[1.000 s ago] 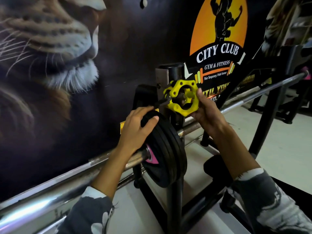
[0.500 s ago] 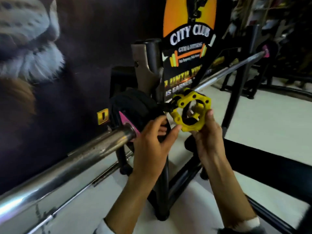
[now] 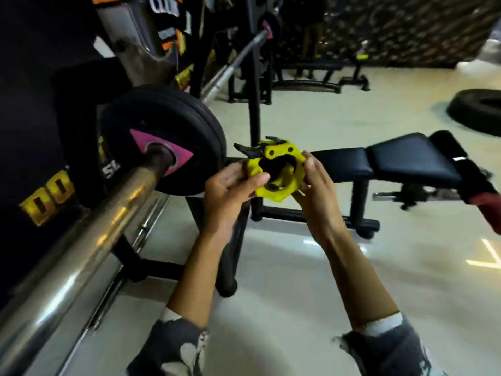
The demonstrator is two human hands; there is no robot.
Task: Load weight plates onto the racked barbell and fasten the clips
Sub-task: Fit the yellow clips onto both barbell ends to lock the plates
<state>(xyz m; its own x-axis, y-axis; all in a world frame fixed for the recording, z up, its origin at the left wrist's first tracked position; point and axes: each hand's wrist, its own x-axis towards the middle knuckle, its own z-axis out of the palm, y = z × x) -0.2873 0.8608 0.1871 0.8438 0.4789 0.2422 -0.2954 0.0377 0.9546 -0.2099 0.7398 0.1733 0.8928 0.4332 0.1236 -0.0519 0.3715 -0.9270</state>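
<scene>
A yellow barbell clip (image 3: pixel 276 169) with a black lever is held in front of me, off the bar. My left hand (image 3: pixel 230 191) grips its left side and my right hand (image 3: pixel 317 188) grips its right side. To the left, black weight plates (image 3: pixel 173 126) with a pink triangle mark sit on the chrome barbell sleeve (image 3: pixel 89 226), which runs toward the lower left. The clip is to the right of the plates and apart from the sleeve. The bar's far end (image 3: pixel 254 42) with another plate shows at the top.
A black rack upright (image 3: pixel 254 118) stands behind the clip. A padded black bench (image 3: pixel 393 156) lies to the right. A large tyre (image 3: pixel 477 112) rests on the pale floor at far right. A dark printed wall runs along the left.
The view swung right and down. My left hand left the plates and joined my right hand on the clip, which came down and away from the rack upright.
</scene>
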